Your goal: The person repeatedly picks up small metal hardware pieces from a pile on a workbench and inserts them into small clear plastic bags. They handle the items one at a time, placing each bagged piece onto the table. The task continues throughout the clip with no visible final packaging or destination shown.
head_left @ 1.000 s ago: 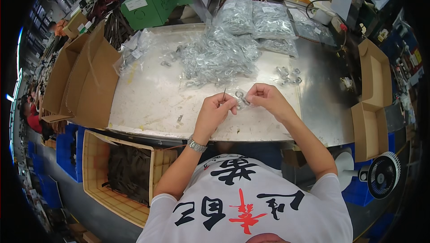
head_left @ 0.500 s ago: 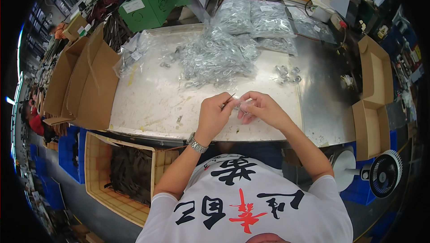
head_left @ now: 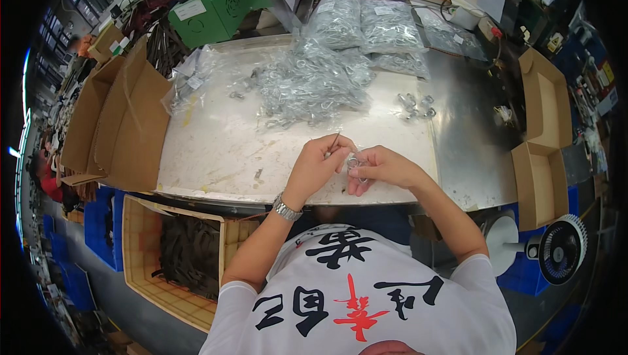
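Close together over the near middle of the table, both my hands are closed. Out of the top of my left hand point(head_left: 320, 162) sticks a thin, dark, pointed tool point(head_left: 337, 139); its kind does not show. My right hand point(head_left: 383, 168) pinches a small clear plastic bag point(head_left: 356, 162) with shiny ring-like metal pieces in it. The left fingertips meet the bag's upper edge. Beyond the hands lies a heap of small clear bags of metal hooks point(head_left: 307, 87). A few loose metal pieces point(head_left: 415, 106) lie to the right of the heap.
Larger packed bags point(head_left: 392, 24) are stacked behind the heap, near a green machine point(head_left: 209, 15). An open cardboard box point(head_left: 134, 113) stands at the left, another point(head_left: 540, 152) at the right. Below are a yellow crate point(head_left: 140, 250) of dark strips and a fan point(head_left: 559, 250).
My right hand has turned and drawn slightly toward me, its fingers folding round the bag. The metal rings in it now show more clearly. My left hand keeps the pointed tool.
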The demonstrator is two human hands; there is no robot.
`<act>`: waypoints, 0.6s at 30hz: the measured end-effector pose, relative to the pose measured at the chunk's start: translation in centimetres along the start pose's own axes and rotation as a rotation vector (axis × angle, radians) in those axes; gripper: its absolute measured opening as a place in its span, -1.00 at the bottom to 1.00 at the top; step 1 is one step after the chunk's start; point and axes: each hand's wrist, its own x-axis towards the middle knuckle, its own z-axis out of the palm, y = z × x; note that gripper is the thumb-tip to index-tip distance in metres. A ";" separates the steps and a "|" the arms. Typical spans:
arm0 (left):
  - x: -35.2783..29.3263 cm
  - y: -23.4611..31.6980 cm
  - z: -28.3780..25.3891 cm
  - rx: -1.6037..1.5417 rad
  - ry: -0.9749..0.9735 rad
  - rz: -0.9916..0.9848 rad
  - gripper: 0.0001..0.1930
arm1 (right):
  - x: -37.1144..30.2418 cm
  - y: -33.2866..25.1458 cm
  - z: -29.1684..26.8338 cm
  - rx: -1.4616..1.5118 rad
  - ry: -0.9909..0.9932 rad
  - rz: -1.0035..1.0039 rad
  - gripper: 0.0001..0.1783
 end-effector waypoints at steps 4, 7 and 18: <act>-0.3 0.3 -0.2 -0.330 0.221 -0.271 -0.85 | -0.3 -1.4 -0.4 0.095 0.097 -0.082 -0.70; -0.8 0.3 0.1 -0.030 0.208 -0.107 -0.80 | 0.1 -1.7 -0.1 0.256 0.377 -0.242 -0.66; -2.0 -0.8 0.8 -0.470 -0.062 -0.249 -0.75 | 1.4 -2.1 4.4 0.559 0.291 -0.307 -0.43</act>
